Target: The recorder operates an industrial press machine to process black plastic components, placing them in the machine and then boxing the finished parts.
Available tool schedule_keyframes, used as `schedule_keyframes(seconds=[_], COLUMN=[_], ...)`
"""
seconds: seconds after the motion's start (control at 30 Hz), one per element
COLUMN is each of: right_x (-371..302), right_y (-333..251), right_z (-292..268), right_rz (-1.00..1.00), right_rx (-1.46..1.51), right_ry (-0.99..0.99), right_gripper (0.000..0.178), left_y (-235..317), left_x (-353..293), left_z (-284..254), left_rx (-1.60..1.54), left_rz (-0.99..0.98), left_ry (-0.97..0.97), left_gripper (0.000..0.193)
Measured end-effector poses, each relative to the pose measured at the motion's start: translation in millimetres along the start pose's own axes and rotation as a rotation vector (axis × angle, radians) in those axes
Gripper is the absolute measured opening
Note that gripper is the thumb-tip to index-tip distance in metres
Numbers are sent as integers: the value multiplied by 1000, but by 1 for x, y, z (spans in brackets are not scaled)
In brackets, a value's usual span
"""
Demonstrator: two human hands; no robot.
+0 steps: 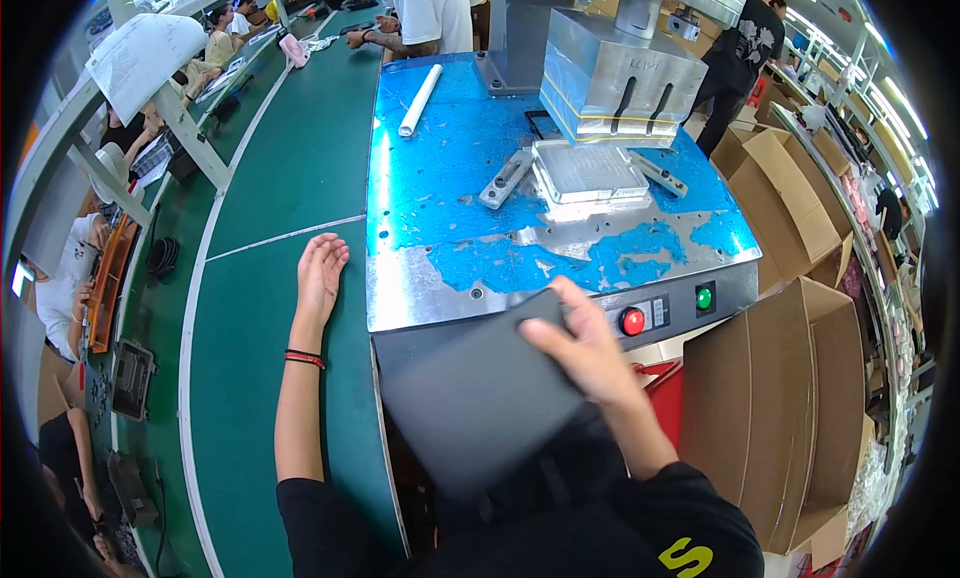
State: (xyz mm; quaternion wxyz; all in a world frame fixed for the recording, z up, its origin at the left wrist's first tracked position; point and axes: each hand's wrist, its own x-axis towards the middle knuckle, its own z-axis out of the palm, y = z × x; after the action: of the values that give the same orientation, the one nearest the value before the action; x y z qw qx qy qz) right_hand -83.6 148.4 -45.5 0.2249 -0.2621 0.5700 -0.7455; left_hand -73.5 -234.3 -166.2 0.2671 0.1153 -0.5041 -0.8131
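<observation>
My right hand (590, 353) grips a dark grey rectangular flat panel (490, 393) by its corner, thumb on top. Motion smears the panel, so its exact kind is unclear; it hangs in front of the press table's near edge. Over the green work surface my left hand (322, 270) lies palm up, fingers loosely stretched, holding nothing. Just right of it is the worn blue metal press table (410, 218). A clear-looking block (590, 173) sits on a metal base there, between two metal clamps (507, 178) (660, 175). Above it hangs a large metal press head (620, 83).
The table front carries a red button (632, 321) and a green button (704, 298). A white tube (420, 100) lies at the table's far left. Open cardboard boxes (740, 418) stand at the right. Other people work along the far and left benches, including a person in white (430, 18).
</observation>
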Motion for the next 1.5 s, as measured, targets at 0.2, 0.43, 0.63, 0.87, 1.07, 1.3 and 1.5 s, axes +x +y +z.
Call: schedule_keyframes(seconds=[0.2, 0.43, 0.63, 0.87, 1.07, 1.3, 1.5], right_x=[8, 12, 31, -5, -17, -24, -32], right_y=[35, 41, 62, 32, 55, 47, 38], right_z=[59, 92, 51, 21, 2, -13, 2], right_rz=[194, 148, 546, 214, 104, 311, -118], right_rx=[150, 230, 1390, 335, -20, 1185, -30], right_ry=[-179, -446, -934, -116, 4, -442, 198], right_gripper=[32, 25, 25, 20, 33, 31, 26], left_y=[5, 1, 7, 9, 3, 6, 5], left_x=[4, 1, 3, 2, -2, -1, 0], left_z=[7, 6, 12, 8, 5, 6, 7], left_rx=[0, 68, 78, 123, 191, 81, 208], left_rz=[-19, -1, -7, 9, 26, -11, 48], left_ry=[-100, -114, -167, -187, -182, -131, -163], left_gripper=[17, 16, 17, 18, 18, 18, 17])
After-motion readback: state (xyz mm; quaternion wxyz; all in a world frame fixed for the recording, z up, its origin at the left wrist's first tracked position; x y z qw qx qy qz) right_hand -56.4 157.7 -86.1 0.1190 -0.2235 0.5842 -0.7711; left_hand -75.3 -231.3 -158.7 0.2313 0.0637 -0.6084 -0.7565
